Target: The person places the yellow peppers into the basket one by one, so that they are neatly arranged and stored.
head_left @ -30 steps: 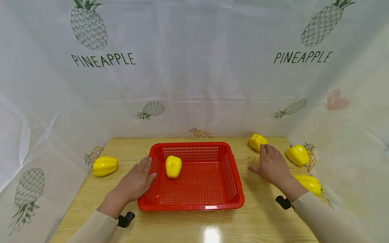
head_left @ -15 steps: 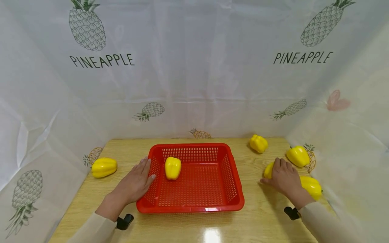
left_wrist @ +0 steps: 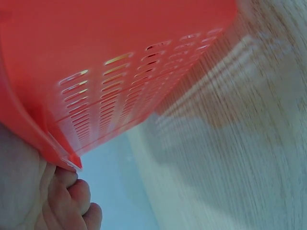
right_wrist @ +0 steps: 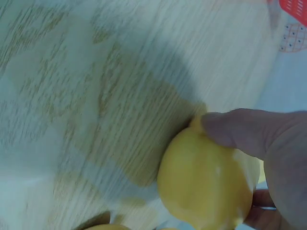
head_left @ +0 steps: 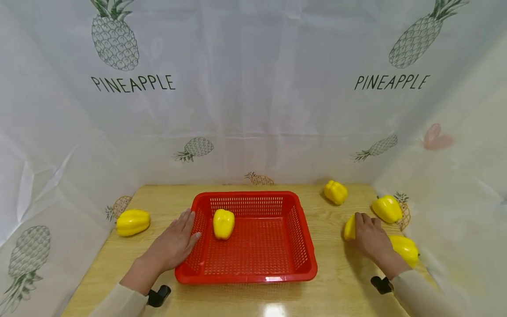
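My left hand point(head_left: 174, 241) rests on the left rim of a red plastic basket point(head_left: 245, 278), its fingers lying straight along the edge. In the left wrist view, the fingertips point(left_wrist: 80, 196) show just past the rim of the basket point(left_wrist: 29, 52). Inside the basket, toward its left side, is one yellow bell pepper point(head_left: 223, 223). On the right side of the table my right hand point(head_left: 371, 237) grips another yellow bell pepper point(head_left: 350, 228), mostly covered by the fingers. The right wrist view shows the thumb point(right_wrist: 235, 127) pressed on this bell pepper point(right_wrist: 201, 177), close over the wood.
Around my right hand lie more yellow bell peppers: one behind point(head_left: 336, 192), one at the right edge point(head_left: 387, 208) and one beside the wrist point(head_left: 405, 250). Another bell pepper point(head_left: 133, 222) sits at the table's left edge. A pineapple-print sheet point(head_left: 253, 88) hangs around the wooden table point(head_left: 222, 304).
My right hand has come back from near the rear bell pepper, moved slightly right, and taken hold of a nearer one. The left hand has stayed on the basket rim.
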Action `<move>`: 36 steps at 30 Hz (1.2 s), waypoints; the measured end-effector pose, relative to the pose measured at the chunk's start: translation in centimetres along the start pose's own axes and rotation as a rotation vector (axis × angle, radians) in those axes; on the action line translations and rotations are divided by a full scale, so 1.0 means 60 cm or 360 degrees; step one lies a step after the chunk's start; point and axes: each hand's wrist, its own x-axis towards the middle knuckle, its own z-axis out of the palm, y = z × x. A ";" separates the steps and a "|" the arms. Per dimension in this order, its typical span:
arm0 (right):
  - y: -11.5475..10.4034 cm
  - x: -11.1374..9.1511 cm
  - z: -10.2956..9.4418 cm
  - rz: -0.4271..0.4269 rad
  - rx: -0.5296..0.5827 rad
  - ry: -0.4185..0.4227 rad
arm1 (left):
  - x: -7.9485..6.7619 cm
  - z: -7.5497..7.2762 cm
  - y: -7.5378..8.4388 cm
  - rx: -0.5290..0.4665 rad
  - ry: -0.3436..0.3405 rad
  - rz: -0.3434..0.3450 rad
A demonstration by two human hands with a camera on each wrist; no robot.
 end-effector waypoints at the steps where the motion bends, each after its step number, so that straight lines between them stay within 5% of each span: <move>1: 0.001 0.000 0.001 -0.0036 0.0015 0.0007 | -0.001 -0.001 0.000 -0.0004 0.0000 0.0000; 14: 0.009 0.004 0.002 0.0004 0.0114 -0.0097 | -0.010 0.002 0.001 -0.0013 0.0039 0.0033; 36: 0.032 0.000 0.017 -0.0066 0.0014 -0.0152 | -0.009 0.007 -0.001 -0.0001 0.0047 0.0021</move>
